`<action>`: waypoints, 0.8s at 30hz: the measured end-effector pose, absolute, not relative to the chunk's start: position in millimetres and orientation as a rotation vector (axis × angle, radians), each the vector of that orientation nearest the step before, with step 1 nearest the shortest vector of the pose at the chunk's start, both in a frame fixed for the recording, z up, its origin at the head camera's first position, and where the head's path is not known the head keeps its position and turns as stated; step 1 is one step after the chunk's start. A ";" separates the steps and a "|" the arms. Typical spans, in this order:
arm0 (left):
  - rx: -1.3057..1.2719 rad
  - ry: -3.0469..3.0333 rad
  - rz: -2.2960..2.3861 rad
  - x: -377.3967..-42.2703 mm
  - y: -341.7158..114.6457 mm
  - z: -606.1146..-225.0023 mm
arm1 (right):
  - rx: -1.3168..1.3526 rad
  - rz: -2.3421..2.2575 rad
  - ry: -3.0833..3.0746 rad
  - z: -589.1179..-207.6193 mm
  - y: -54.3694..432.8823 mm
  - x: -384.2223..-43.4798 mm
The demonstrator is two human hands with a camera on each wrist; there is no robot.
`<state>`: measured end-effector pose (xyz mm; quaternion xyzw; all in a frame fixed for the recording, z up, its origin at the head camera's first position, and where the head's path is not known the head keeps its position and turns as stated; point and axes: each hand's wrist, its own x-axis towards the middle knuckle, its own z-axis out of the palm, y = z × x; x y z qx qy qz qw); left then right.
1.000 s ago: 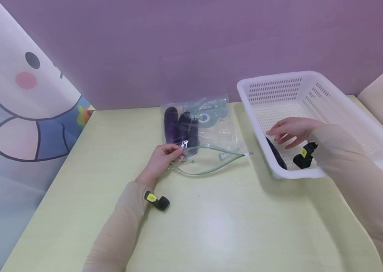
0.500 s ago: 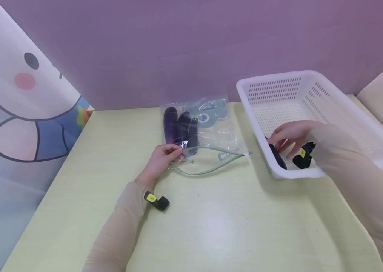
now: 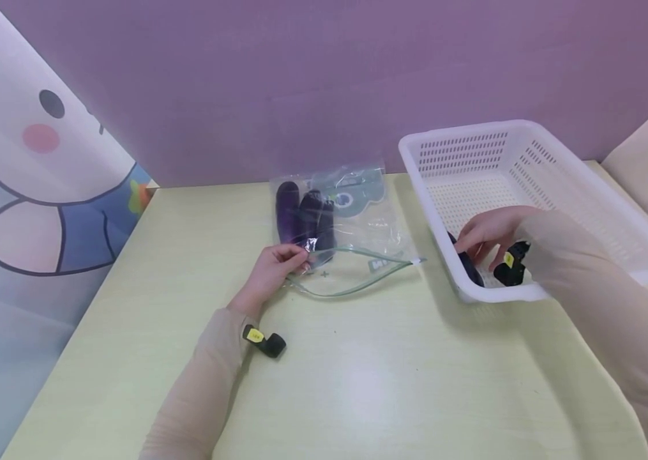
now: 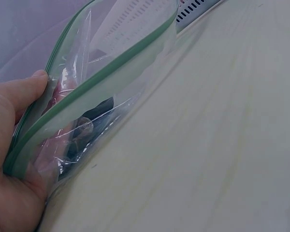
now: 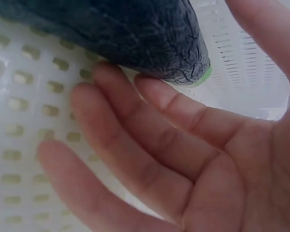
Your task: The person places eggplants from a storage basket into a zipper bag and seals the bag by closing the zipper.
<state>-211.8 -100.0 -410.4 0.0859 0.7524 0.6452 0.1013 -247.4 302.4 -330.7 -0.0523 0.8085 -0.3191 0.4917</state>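
A clear zip-top bag (image 3: 368, 225) with green seal strips lies near the back of the table, its mouth spread apart. Inside are dark purple eggplants (image 3: 288, 211). My left hand (image 3: 269, 271) pinches the left end of the bag's mouth between thumb and fingers; the left wrist view shows the green strip (image 4: 101, 77) running out from the grip. My right hand (image 3: 490, 233) reaches into the white basket at an eggplant (image 3: 471, 269) by the near left wall. In the right wrist view, extended fingers lie at the dark, wrinkled eggplant (image 5: 135, 38) with a green end; the thumb stands apart.
The white slotted basket (image 3: 530, 130) stands at the right back of the pale table (image 3: 324, 383). A purple backdrop (image 3: 243, 83) rises behind, with a cartoon-printed cloth (image 3: 25, 332) at the left. A black wrist camera (image 3: 272, 345) sits on the left sleeve.
My right hand has moved down and slightly left inside the basket, from above the eggplant to beside it, covering part of it. The left hand and bag have stayed put.
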 end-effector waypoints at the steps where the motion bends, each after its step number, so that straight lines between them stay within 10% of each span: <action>1: 0.247 2.225 1.906 -211.8 -100.1 -410.1 | -0.134 -0.760 1.966 -330.5 302.3 -247.6; 24: 0.233 2.202 1.915 -211.4 -100.4 -409.7 | -0.144 -0.764 1.957 -332.0 300.9 -249.6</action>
